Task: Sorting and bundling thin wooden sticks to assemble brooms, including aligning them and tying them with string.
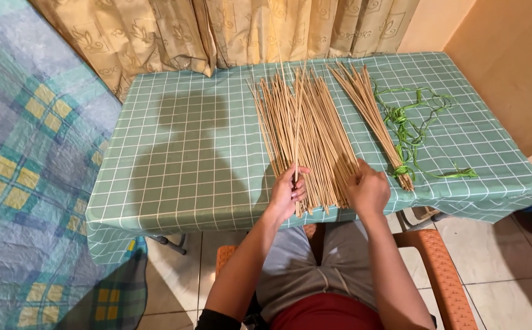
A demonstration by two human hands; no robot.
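On the green checked tablecloth (186, 153), loose thin tan sticks (305, 131) are spread; one is pinched in the left hand (287, 192), the near ends are pressed under the right hand (368, 190), fingers curled. A green-tied stick bundle (373, 116) is laid just beside.

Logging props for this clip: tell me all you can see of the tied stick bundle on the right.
The tied bundle is thin, pale tan sticks, seemingly bamboo or reed, bound near its near end with green ribbon. It lies flat and diagonal on the checked green tablecloth, fanning slightly at the far end. Loose ribbon trails beside it. Neither hand touches it.
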